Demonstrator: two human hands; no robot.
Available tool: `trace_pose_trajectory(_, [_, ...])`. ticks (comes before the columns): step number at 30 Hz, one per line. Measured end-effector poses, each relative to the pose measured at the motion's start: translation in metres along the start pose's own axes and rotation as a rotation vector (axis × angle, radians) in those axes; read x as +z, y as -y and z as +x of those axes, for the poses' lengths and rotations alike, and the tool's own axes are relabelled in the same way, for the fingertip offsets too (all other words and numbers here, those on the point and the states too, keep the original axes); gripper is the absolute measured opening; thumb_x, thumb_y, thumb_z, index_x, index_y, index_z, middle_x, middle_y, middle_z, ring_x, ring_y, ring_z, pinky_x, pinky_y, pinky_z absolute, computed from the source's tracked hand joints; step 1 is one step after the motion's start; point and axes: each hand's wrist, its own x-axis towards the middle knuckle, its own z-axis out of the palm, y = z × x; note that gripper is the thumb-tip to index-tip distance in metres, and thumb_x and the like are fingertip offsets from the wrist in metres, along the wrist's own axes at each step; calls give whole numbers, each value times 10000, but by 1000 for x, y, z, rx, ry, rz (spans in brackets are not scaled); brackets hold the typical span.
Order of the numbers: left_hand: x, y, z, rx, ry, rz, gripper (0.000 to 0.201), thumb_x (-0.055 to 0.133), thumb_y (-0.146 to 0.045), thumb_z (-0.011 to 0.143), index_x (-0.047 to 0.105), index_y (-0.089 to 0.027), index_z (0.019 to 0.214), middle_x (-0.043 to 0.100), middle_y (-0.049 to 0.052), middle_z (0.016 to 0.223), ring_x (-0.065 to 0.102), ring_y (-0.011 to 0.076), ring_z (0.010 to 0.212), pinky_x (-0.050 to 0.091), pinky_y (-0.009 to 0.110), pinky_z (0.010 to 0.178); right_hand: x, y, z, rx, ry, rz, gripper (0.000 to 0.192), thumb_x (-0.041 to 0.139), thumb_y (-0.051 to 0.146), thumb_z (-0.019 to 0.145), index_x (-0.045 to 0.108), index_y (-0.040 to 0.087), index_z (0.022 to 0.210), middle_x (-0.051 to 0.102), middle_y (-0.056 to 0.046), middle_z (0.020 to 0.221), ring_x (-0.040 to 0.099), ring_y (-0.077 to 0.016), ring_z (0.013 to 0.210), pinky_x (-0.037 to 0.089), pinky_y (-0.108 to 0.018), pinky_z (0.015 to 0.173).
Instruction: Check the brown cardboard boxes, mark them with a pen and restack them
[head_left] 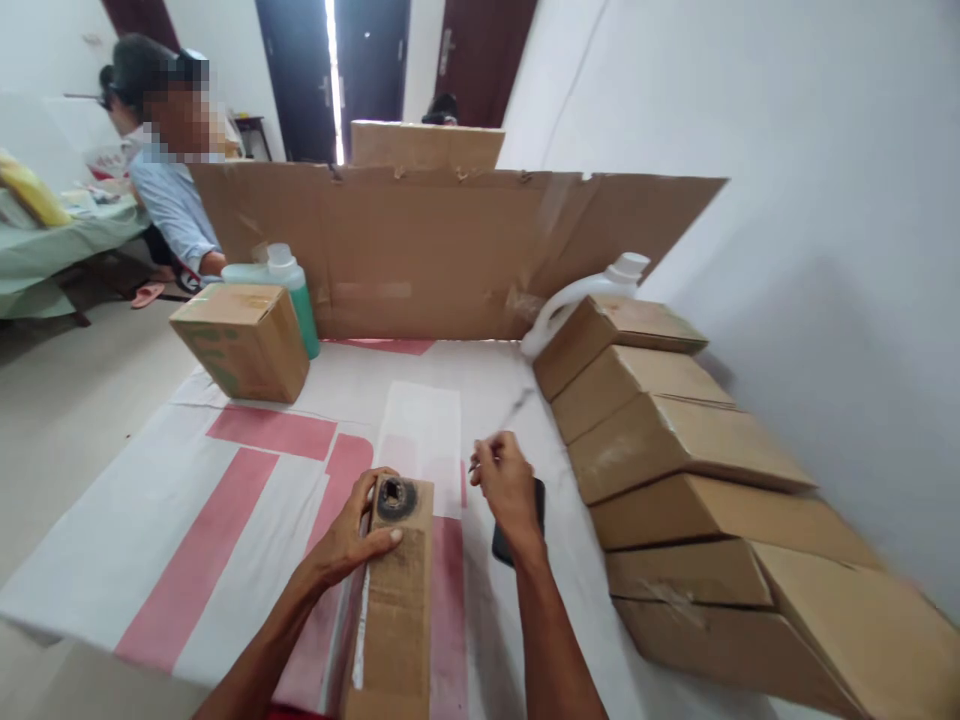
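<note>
Hands at work over a white and red sheet (247,470) spread on the floor.

Left hand (352,535) grips the far end of a long narrow box (394,610) that lies flat on the sheet, running from the near edge of the view away from the person. Thumb lies across the box's top face; fingers wrap over its left edge and far corner. Top face near that end has a round dark hole (396,498), just beside the fingertips.

Right hand (506,485) is just to the right of the box, not touching it. Fingers pinched narrow on a thin tool (504,425); it is blurred and points away toward the cardboard wall, so I cannot tell what kind it is. A dark flat object (501,545) lies on the sheet under the right wrist, partly hidden.

Surroundings:
- Cardboard wall (450,250) stands upright along the far edge of the sheet.
- Small carton (244,340) at far left of the sheet; a green bottle (289,285) with white cap stands just behind it.
- Row of leaning cartons (675,450) along the right side, overlapping one another, near a white room wall.
- White jug (585,295) lies tilted between the farthest of those cartons and the cardboard wall.
- Another person (169,190) sits at far left behind the cardboard wall, beside a table with a green cover (52,250).
</note>
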Motion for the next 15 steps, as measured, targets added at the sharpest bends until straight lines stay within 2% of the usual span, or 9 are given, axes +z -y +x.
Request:
trace_pose_trajectory(2, [-1,-3,-3,-27,-29,38,775,755,-544,800,401,-249,1423,534,110,1375,551,335,1272,423,461,1102,6,-12,12,57,60,-235,99,580,199,895,567,210,797,663,-25,663,637,-182,627,405,-263,599])
trace_pose_trajectory(4, [-3,-5,-5,-49,-71,93,780,748,-555,805,402,-255,1436,502,119,1431,510,356,1330,399,486,1137,16,-22,14,96,108,-380,95,614,133,864,596,191,791,718,-87,751,689,-221,753,418,-276,661])
trace_pose_trajectory(7, [-7,-8,-7,-101,-58,94,789,735,-556,823,374,-264,1461,493,127,1475,492,372,1370,395,525,1151,25,-27,4,135,151,-548,25,623,152,902,647,149,905,755,-176,936,717,-278,939,439,-303,749])
trace_pose_trajectory(8, [-8,-9,-7,-120,-35,75,809,737,-552,823,351,-269,1475,506,126,1474,503,371,1368,399,532,1149,25,-26,-1,145,158,-589,67,620,191,928,654,141,956,754,-187,972,718,-289,965,445,-311,767])
trace_pose_trajectory(12, [-11,-14,-8,-154,18,47,914,776,-550,786,295,-274,1511,505,129,1501,509,369,1381,399,524,1159,2,-25,-24,199,81,-718,315,534,376,1012,602,128,1193,686,-228,1194,682,-336,1086,473,-374,844])
trace_pose_trajectory(15, [-14,-15,-8,-180,32,74,924,775,-560,780,285,-291,1515,484,125,1521,500,370,1388,403,521,1158,-22,-33,-43,295,-39,-799,436,561,396,986,543,59,1262,582,-318,1299,560,-452,1248,466,-506,916])
